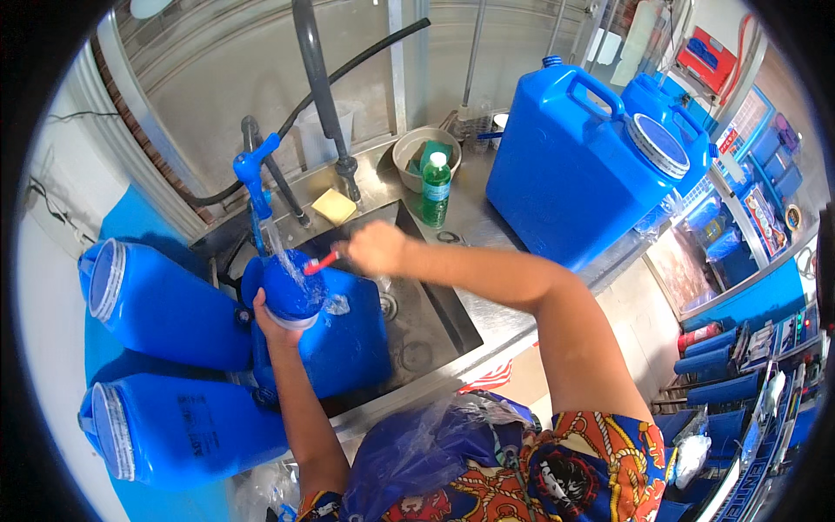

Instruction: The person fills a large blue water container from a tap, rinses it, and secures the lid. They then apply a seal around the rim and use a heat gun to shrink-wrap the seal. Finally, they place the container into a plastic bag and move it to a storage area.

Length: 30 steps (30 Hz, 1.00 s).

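Observation:
My left hand (277, 321) grips a round blue lid (301, 277) with a whitish rim, tilted beneath the blue-handled faucet (253, 169). Running water (274, 238) falls onto the lid and splashes. In my right hand (378, 248), slightly blurred, is a small red-handled brush (322, 262), which looks like a toothbrush. Its head is at the lid's right side. Below the lid, a blue plastic water container (346, 346) lies in the stainless steel sink (424, 313).
Two blue containers (176, 300) lie at the left. A large blue container (561, 163) stands on the right counter. Behind the sink are a yellow sponge (334, 207), a green liquid bottle (436, 192), a basin (404, 166) and a dark pipe (316, 72).

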Motion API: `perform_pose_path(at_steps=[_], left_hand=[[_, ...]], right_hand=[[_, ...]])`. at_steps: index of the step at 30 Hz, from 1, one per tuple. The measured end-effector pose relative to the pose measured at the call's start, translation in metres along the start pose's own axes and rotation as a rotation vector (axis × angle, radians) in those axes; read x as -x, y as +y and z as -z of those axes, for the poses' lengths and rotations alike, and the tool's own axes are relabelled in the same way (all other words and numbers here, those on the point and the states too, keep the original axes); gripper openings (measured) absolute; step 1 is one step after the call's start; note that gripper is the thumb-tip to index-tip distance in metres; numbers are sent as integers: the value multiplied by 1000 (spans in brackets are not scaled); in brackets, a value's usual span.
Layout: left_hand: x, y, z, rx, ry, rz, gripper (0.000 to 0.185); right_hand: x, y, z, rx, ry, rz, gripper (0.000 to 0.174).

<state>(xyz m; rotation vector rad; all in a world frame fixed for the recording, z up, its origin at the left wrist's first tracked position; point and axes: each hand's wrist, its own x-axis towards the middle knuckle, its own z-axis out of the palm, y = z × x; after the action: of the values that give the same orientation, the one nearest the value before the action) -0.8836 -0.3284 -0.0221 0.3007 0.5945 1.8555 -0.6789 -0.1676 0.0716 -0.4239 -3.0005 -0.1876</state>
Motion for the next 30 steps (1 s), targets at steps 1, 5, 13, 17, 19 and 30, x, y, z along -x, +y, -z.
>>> perform_pose_path(at_steps=[1,5,13,17,19,30], left_hand=[[-4,-1,3,38,-33,34,68],[-11,-13,8,76,86,-20,71],[1,-34,-25,52,-48,187,73],[1,-41,-39,196,-246,210,84],[5,-53,-43,230,-230,183,90],[-40,-263,-63,188,-253,405,67]], right_hand=[[9,-14,-8,-139,-118,6,34],[24,-53,-41,-1281,-388,-329,24],[-3,7,-16,-164,287,-34,32],[3,-2,-15,-205,334,-120,25],[38,15,-34,-275,441,-190,25],[193,63,-86,-102,393,-988,30]])
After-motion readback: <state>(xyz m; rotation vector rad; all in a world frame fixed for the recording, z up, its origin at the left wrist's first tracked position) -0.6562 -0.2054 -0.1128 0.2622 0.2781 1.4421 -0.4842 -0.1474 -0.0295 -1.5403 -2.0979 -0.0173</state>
